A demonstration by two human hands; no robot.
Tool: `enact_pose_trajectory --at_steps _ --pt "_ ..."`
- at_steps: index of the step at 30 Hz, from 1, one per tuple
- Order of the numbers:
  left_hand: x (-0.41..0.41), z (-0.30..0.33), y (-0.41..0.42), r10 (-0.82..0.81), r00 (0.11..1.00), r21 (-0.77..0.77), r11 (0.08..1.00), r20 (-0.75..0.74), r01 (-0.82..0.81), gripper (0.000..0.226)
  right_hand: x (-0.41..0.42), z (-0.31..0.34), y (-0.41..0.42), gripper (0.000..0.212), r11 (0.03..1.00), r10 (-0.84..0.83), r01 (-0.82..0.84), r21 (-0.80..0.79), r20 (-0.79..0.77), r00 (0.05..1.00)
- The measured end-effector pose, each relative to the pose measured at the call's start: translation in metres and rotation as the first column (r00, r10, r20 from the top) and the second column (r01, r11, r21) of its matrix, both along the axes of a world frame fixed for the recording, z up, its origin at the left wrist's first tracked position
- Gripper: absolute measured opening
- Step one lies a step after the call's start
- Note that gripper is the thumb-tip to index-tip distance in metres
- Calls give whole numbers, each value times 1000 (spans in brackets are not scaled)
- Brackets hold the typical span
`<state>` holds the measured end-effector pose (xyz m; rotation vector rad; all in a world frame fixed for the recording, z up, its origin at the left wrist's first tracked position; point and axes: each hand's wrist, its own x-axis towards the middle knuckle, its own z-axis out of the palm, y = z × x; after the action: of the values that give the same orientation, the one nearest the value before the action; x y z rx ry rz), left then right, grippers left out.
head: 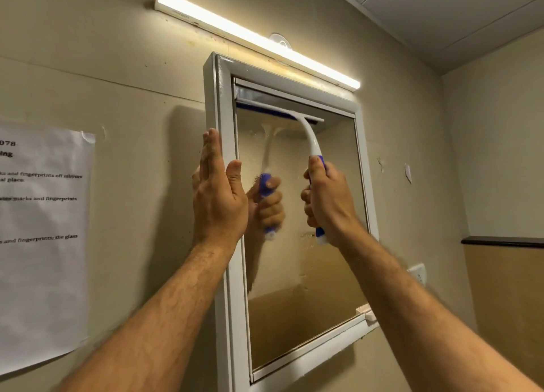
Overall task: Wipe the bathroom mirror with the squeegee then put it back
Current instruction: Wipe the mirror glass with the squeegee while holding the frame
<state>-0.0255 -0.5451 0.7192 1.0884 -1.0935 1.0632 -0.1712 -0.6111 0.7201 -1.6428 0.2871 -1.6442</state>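
Observation:
A white-framed mirror (321, 274) hangs on the beige wall. The squeegee (309, 138) has a white curved neck and a blue and white handle. Its blade lies flat against the glass near the top edge. My right hand (326, 203) is closed around the handle. My left hand (219, 194) presses flat on the left side of the mirror frame (225, 103), fingers straight and pointing up, thumb on the frame's inner edge. The glass reflects the squeegee and my right hand.
A lit tube lamp (256, 38) runs above the mirror, with a clear suction hook (279, 43) behind it. A printed paper sheet (44, 229) is taped to the wall at the left. A dark ledge (503, 241) and a wall socket (418, 274) are at the right.

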Motion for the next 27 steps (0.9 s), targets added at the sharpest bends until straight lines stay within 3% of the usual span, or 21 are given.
enact_pose_trajectory --at_steps 7,15,23,27 --pt "2 -2 0 -70 998 -7 998 -6 70 53 3 -32 42 42 998 47 -47 29 -10 999" --pt "0 -3 2 -35 999 2 999 -5 35 54 2 25 3 35 1000 -23 23 0 -13 1000" --pt "0 -4 2 -27 1000 -7 1000 -9 27 54 0 -29 42 42 1000 14 -13 7 -54 998" --pt "1 -4 2 -26 1000 -9 1000 5 26 54 -3 7 16 34 999 -35 35 -12 -10 999"
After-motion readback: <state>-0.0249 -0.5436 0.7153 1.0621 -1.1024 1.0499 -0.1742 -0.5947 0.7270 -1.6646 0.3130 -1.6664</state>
